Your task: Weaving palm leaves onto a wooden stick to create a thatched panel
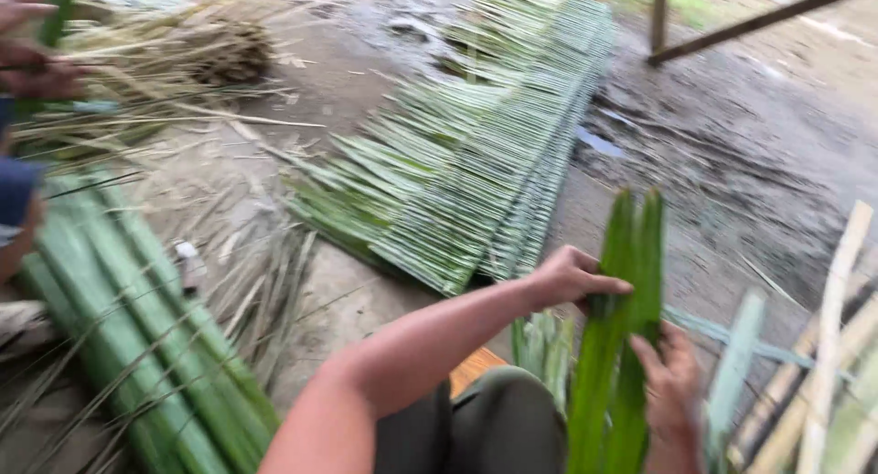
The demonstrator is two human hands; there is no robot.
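Low and right of centre, your left hand [572, 277] and right hand [672, 382] each grip the long green folded palm leaf [622, 346], holding it upright and steady between them.

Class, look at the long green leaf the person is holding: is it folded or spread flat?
Folded. The green leaf stands upright, doubled lengthwise, two tips side by side at the top; left hand and right hand pinch it.

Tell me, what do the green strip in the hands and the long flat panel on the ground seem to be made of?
The green strip, held by the left hand and right hand, looks like a fresh palm-type leaf: smooth, slightly glossy, folded lengthwise. The panel seems to be many such leaves fastened side by side, judging by its parallel ribs and pointed tips; blur hides the fastening.
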